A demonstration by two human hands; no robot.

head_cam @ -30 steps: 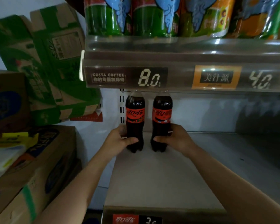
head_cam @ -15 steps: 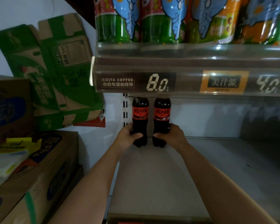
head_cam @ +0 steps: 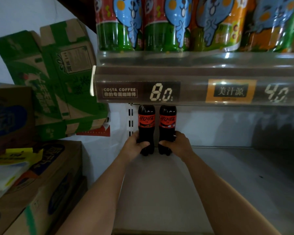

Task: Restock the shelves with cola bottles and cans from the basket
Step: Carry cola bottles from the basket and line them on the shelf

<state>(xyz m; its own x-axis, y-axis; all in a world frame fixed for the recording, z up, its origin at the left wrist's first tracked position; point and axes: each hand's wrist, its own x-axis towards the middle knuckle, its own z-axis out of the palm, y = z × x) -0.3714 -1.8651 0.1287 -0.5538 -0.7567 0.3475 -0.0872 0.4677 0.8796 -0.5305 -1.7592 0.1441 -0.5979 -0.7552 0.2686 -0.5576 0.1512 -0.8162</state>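
Two dark cola bottles with red labels stand side by side at the back left of the grey lower shelf (head_cam: 176, 180). My left hand (head_cam: 134, 146) grips the lower part of the left cola bottle (head_cam: 146, 122), thumb across its front. My right hand (head_cam: 178, 145) grips the lower part of the right cola bottle (head_cam: 167, 122) in the same way. Both bottles are upright, close to the white back wall; their caps are hidden behind the upper shelf's price rail. No basket is in view.
The upper shelf rail (head_cam: 193, 92) with price tags hangs just above the bottles, carrying large green and orange drink bottles (head_cam: 159, 26). Stacked cardboard boxes (head_cam: 41, 184) and green flattened cartons (head_cam: 58, 85) stand to the left. A slotted shelf upright (head_cam: 130, 119) runs beside the left bottle.
Both hands have pushed the two cola bottles further back along the shelf toward the wall, keeping their grip. The view has shifted down and closer.
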